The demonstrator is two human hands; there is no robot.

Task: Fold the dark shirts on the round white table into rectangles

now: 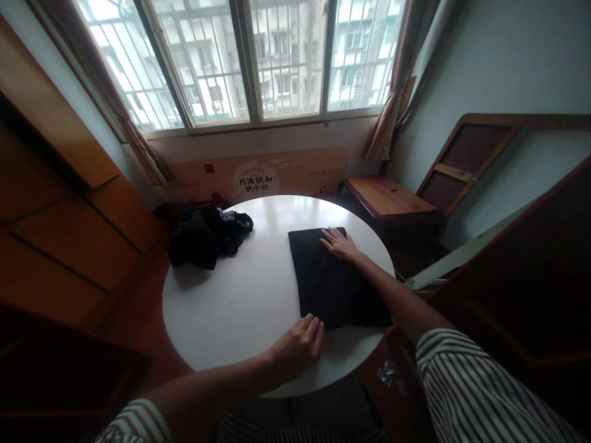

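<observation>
A folded black garment lies flat on the right part of a round white table; its exact kind cannot be made out. My right hand rests on its far edge, palm down with the fingers stretched out. At the near left corner, my left hand has its fingers curled and closed on the garment's edge. A crumpled heap of black clothing sits across the table at the far left, apart from both hands, with a greyish patch on top.
Beyond the table are barred windows with curtains and a printed cardboard panel. A low wooden stool or table stands at the back right. Wooden cabinets line the left. Small shiny scraps lie on the floor.
</observation>
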